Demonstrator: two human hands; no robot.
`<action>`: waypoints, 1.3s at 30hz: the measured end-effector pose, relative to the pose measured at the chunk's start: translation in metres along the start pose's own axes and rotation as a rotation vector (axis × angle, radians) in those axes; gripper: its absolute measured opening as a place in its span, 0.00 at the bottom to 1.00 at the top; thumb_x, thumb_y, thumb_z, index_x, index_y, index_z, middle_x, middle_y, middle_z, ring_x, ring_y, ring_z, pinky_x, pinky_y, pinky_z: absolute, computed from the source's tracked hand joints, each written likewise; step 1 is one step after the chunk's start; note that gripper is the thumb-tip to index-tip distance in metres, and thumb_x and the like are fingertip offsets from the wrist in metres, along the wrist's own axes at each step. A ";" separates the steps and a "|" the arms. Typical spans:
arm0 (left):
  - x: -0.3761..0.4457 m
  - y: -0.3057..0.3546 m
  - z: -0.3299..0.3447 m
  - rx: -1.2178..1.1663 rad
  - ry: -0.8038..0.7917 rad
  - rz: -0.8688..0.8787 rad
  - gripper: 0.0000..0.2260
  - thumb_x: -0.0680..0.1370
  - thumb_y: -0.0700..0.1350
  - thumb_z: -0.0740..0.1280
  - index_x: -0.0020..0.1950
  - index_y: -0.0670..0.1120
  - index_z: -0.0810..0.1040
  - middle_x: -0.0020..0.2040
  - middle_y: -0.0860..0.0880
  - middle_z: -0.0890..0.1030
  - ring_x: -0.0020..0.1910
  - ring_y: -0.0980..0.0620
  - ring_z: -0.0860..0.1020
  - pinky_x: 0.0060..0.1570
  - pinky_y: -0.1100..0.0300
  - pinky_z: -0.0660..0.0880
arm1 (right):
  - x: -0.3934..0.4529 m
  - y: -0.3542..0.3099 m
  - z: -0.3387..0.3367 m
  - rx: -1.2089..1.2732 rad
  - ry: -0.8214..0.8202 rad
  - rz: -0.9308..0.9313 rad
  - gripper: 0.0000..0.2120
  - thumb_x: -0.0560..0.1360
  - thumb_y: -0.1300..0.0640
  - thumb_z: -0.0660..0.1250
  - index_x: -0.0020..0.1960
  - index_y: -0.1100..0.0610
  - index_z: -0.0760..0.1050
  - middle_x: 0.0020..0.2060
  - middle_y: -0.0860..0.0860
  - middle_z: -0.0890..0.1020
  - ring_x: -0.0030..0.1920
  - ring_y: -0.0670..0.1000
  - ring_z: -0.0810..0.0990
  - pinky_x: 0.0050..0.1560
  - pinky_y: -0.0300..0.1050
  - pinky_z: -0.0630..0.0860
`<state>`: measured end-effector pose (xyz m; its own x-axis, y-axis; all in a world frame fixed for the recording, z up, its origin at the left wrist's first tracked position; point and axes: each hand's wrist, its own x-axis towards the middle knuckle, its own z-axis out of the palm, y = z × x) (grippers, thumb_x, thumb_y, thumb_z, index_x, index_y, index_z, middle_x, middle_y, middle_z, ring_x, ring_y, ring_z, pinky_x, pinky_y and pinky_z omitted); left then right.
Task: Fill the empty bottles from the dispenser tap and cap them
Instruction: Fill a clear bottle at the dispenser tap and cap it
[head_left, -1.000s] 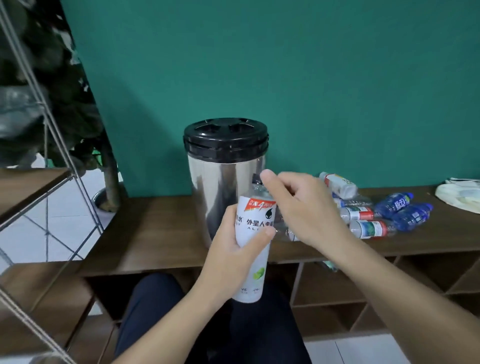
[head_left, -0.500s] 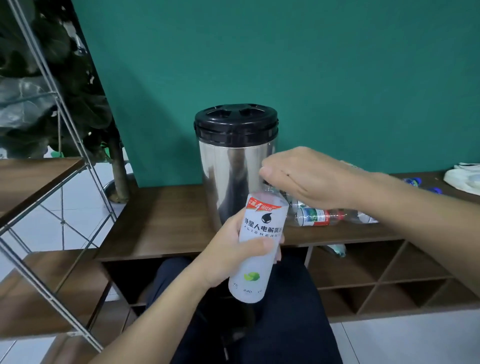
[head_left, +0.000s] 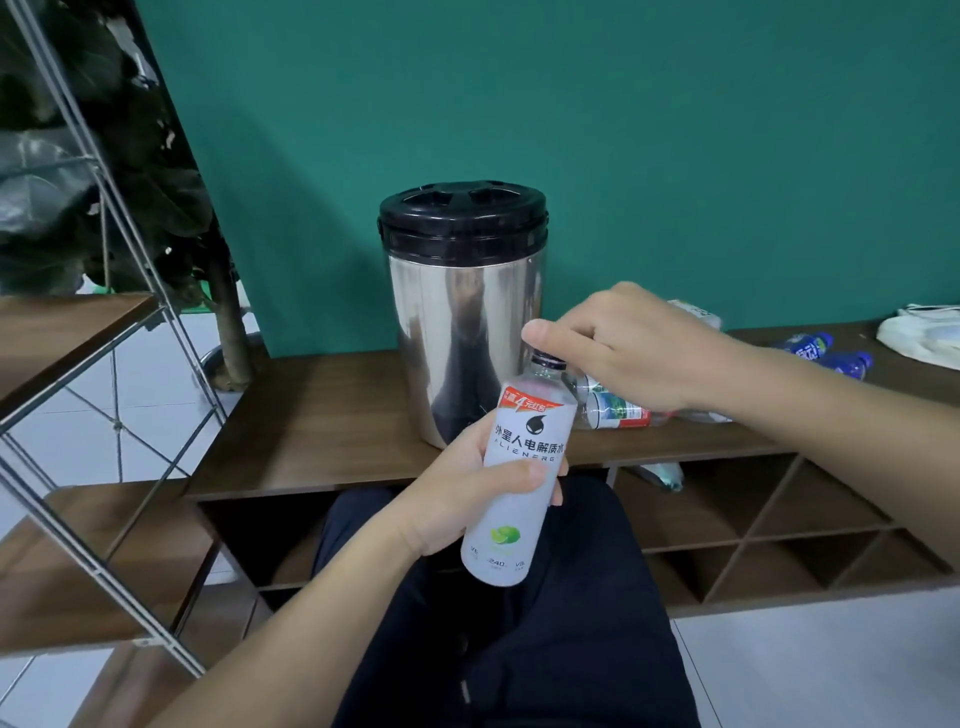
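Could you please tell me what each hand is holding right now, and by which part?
The left hand grips the white-labelled drink bottle around its middle. The right hand pinches the dark cap at the bottle's neck.

Your dispenser (head_left: 462, 332): mirror-polished metal body, glossy black plastic lid (head_left: 462, 210) | your held bottle (head_left: 519, 467): clear plastic, smooth matt white label | your shelf (head_left: 322, 431): dark matt wood grain | wall (head_left: 623, 130): matt green
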<state>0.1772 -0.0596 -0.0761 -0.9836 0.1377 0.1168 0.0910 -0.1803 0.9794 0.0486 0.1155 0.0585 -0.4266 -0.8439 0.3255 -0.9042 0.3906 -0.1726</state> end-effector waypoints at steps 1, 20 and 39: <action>0.000 -0.001 0.002 0.027 0.009 0.000 0.26 0.78 0.47 0.76 0.73 0.40 0.74 0.59 0.39 0.82 0.53 0.37 0.82 0.56 0.44 0.80 | 0.000 0.001 0.005 -0.012 -0.005 0.022 0.39 0.85 0.26 0.50 0.32 0.59 0.61 0.26 0.52 0.61 0.29 0.53 0.61 0.34 0.55 0.64; -0.007 -0.060 -0.016 0.297 0.117 -0.049 0.24 0.82 0.37 0.77 0.74 0.54 0.77 0.61 0.43 0.85 0.59 0.38 0.85 0.66 0.40 0.82 | -0.016 0.019 0.057 0.040 -0.233 0.024 0.18 0.88 0.43 0.65 0.49 0.52 0.84 0.39 0.47 0.83 0.41 0.48 0.79 0.41 0.46 0.73; -0.010 -0.195 -0.090 0.477 0.337 -0.345 0.29 0.77 0.41 0.79 0.72 0.52 0.70 0.65 0.49 0.81 0.67 0.48 0.81 0.68 0.50 0.78 | 0.009 0.083 0.262 0.226 0.020 0.542 0.16 0.80 0.56 0.79 0.66 0.57 0.87 0.59 0.55 0.88 0.59 0.55 0.86 0.63 0.50 0.81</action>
<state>0.1552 -0.1131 -0.2829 -0.9565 -0.2150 -0.1973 -0.2539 0.2800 0.9258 -0.0252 0.0439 -0.1962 -0.8291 -0.5378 0.1527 -0.5317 0.6741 -0.5127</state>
